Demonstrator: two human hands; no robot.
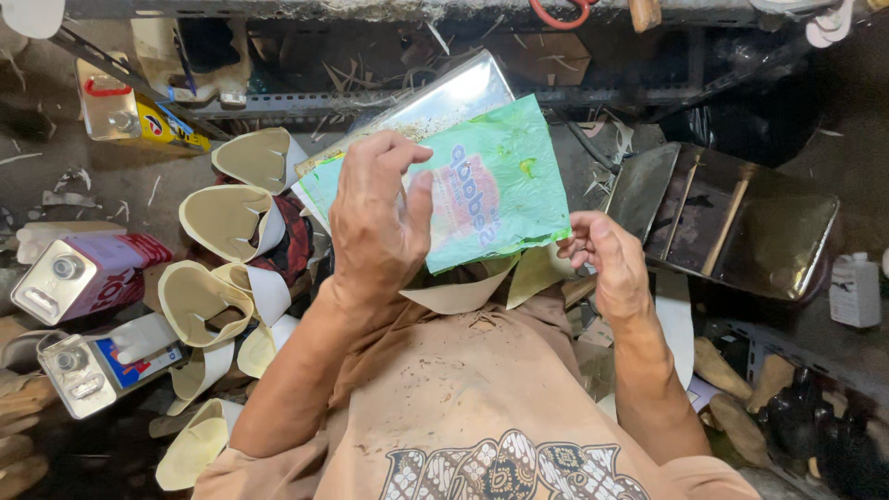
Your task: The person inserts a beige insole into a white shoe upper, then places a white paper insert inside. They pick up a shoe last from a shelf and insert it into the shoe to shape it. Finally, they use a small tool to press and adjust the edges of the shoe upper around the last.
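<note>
Your left hand is gripping a flat green plastic packet with a pink and white printed patch, thumb pressed on its front face and the fingers curled over its left edge, so the hand is closing on the packet. Your right hand is pinching the packet's lower right corner between thumb and fingertips. You are holding the packet up in front of your chest, tilted, above a curved strip of cream-coloured sheet material that is showing just beneath it; whether either hand is also touching that strip cannot be told.

Behind the packet, a shiny rectangular metal tin is lying slanted, partly covered by it. To your left, a cluster of cream-coloured curved shoe upper pieces is lying on the floor, near two rectangular metal cans with round caps. To your right, an open dark metal tray with wooden slats is sitting well apart from the hands, and a small white plastic bottle is standing beyond it.
</note>
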